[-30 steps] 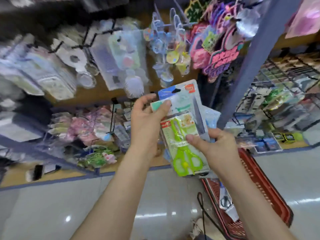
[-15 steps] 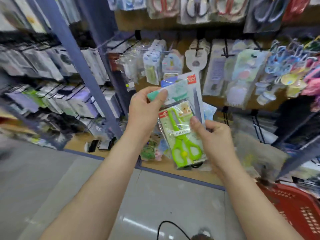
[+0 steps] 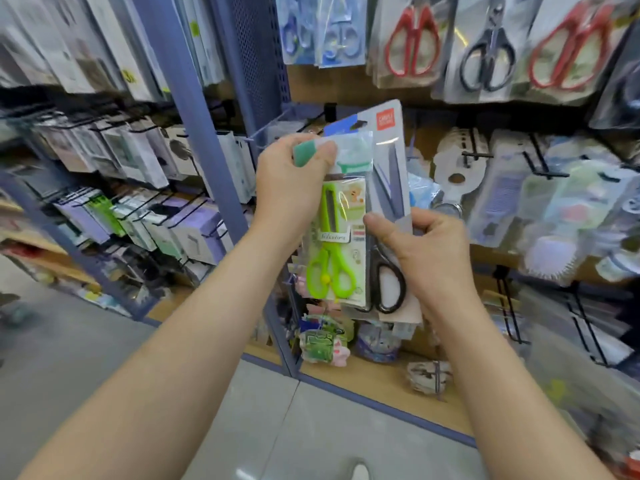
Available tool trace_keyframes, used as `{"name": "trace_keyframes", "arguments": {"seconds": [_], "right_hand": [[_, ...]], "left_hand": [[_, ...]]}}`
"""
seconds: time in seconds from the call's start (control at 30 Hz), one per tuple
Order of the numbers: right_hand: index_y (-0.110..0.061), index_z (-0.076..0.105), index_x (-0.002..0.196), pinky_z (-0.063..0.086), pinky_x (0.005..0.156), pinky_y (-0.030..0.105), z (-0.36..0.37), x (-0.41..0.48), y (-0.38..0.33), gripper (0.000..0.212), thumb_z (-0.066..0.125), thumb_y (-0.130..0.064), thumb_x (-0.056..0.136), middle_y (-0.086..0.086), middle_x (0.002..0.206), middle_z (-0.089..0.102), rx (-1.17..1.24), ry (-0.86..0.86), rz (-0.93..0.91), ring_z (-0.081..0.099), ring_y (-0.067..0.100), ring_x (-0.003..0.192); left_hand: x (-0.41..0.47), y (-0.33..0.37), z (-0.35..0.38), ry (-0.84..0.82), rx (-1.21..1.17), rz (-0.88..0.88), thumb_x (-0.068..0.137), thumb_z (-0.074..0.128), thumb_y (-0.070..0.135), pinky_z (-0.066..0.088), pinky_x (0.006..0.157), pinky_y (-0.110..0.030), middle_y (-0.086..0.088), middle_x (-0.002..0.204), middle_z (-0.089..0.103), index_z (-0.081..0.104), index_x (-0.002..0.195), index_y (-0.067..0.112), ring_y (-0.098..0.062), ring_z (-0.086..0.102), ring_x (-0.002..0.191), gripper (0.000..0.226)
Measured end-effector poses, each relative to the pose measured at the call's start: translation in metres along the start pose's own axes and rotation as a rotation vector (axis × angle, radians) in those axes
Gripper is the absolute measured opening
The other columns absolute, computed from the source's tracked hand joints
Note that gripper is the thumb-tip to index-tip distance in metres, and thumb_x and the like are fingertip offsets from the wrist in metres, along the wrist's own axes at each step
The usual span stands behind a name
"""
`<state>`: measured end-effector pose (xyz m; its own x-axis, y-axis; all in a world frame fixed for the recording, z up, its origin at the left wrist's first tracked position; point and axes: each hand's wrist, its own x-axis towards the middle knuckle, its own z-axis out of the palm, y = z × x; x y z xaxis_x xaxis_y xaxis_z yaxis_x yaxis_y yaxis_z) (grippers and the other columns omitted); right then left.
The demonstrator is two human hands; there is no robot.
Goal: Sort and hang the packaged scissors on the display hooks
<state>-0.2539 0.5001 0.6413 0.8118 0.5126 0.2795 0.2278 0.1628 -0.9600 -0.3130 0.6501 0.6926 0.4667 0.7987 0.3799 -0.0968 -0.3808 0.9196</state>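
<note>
Now left hand [image 3: 287,183] and right hand [image 3: 427,252] clamp stacked packs [image 3: 386,140] holding green scissors [image 3: 329,271] and black scissors [image 3: 389,289].

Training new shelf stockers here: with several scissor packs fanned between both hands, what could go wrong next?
The left hand pinches the teal pack on top, so the green scissors pack beneath might slip free and drop. The black-handled scissors pack, held low by the right hand, could tip sideways. Overlapped packs may snag when one is hung.
</note>
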Motion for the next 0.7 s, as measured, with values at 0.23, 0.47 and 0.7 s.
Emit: {"name": "trace_keyframes", "arguments": {"seconds": [0.23, 0.47, 0.7], "right_hand": [[-0.008, 0.072, 0.068, 0.049, 0.059, 0.034, 0.019, 0.076, -0.004, 0.026, 0.082, -0.028, 0.081, 0.007, 0.069, 0.074, -0.048, 0.088, -0.079, 0.056, 0.012, 0.063], [0.014, 0.063, 0.088, 0.055, 0.064, 0.051, 0.035, 0.133, -0.033, 0.078, 0.074, -0.061, 0.070, 0.035, 0.092, 0.065, -0.180, 0.154, -0.247, 0.044, 0.011, 0.070], [-0.018, 0.058, 0.047, 0.022, 0.047, 0.025, 0.048, 0.168, -0.082, 0.043, 0.081, -0.037, 0.078, -0.008, 0.038, 0.036, -0.248, 0.255, -0.349, 0.023, 0.004, 0.047]], "left_hand": [[0.081, 0.011, 0.003, -0.237, -0.229, -0.074, 0.084, 0.073, 0.006, 0.057, 0.080, -0.053, -0.015, 0.086, 0.072, 0.073, 0.090, 0.004, -0.027, 0.067, 0.079, 0.006], [0.156, 0.046, 0.026, -0.153, -0.172, 0.167, 0.073, 0.074, 0.024, 0.057, 0.076, -0.048, -0.009, 0.081, 0.070, 0.072, 0.081, 0.013, -0.020, 0.062, 0.074, 0.014], [0.240, 0.095, 0.035, -0.024, -0.249, 0.341, 0.079, 0.076, 0.017, 0.056, 0.068, -0.038, 0.003, 0.067, 0.068, 0.070, 0.067, 0.019, -0.016, 0.063, 0.067, 0.014]]}}
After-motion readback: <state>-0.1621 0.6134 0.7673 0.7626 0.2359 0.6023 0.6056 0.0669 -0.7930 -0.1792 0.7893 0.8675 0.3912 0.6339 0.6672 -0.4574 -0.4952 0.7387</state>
